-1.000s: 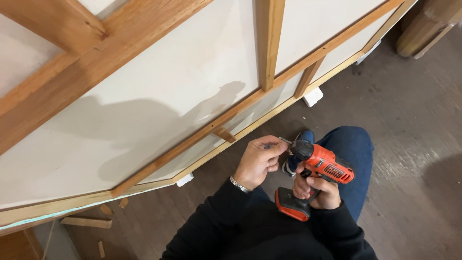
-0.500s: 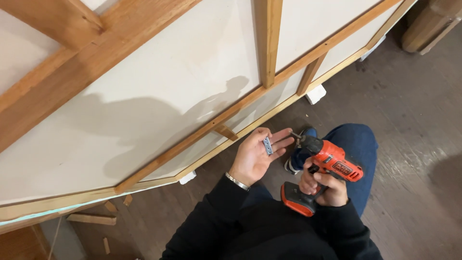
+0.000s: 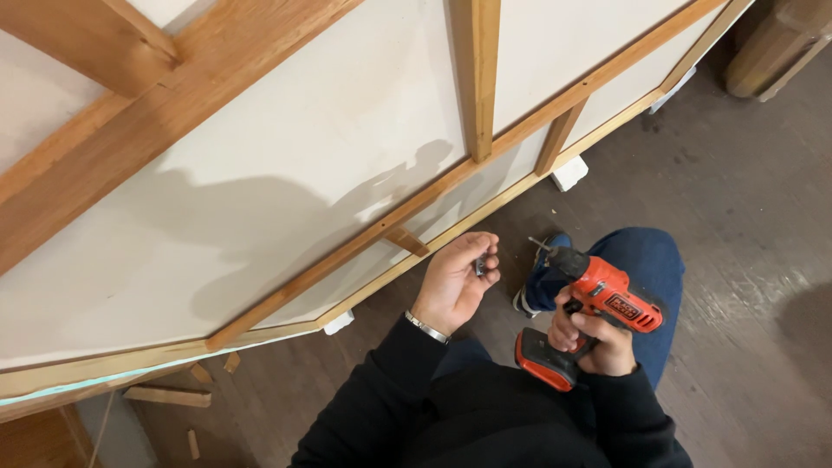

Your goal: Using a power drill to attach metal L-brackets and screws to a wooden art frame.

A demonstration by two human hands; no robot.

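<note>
Head view. The right hand [image 3: 598, 340] was closed around the grip of an orange cordless drill [image 3: 598, 299], whose battery pack sat below the fist and whose bit [image 3: 539, 244] pointed up and left toward the frame, not touching any wood. The left hand [image 3: 455, 282] was held palm-up and loosely curled, cupping a small grey metal piece [image 3: 479, 265] at the fingertips; whether it was a screw or a spare bit could not be told. The two hands were apart, with the left nearer the panel.

In front of the person stood a large white panel [image 3: 286, 173] backed by a wooden frame: a long sloping rail [image 3: 416, 212], an upright strut [image 3: 475, 78] meeting that rail, and a short brace [image 3: 406, 240] just above the left hand. White blocks [image 3: 569, 173] sat under the lower edge, on a dark floor [image 3: 737, 199], and wood offcuts [image 3: 165, 396] lay at lower left.

Judged by position, the frame appeared largely assembled, while no fastener was being driven: the metal piece lay in the palm and the drill stood clear of the rail.
</note>
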